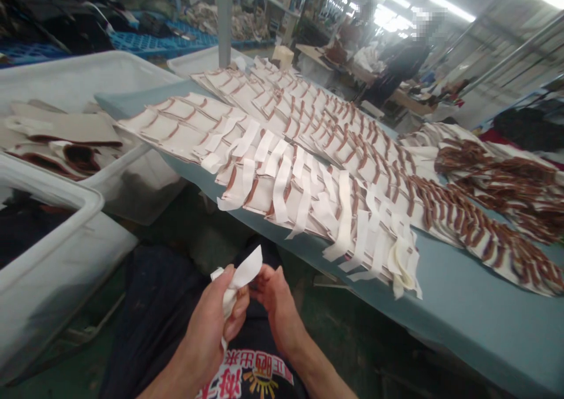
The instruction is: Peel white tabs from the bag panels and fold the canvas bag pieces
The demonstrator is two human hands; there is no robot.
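Observation:
My left hand is closed around a small bundle of white fabric strips; one strip's end sticks up past the thumb and a tail hangs below the fist. Close beside it, my right hand has its fingers bent together near the strips, and what they hold, if anything, is hidden. Both hands are in front of my body, short of the table edge. On the table lie rows of overlapping cream fabric pieces with brown edges. Several more white strips are draped across the nearer rows.
The blue-grey table runs diagonally to the right. White plastic bins stand at left, one holding folded fabric. A heap of brown-edged pieces lies at the far right. A metal post rises behind the table. A person is in the background.

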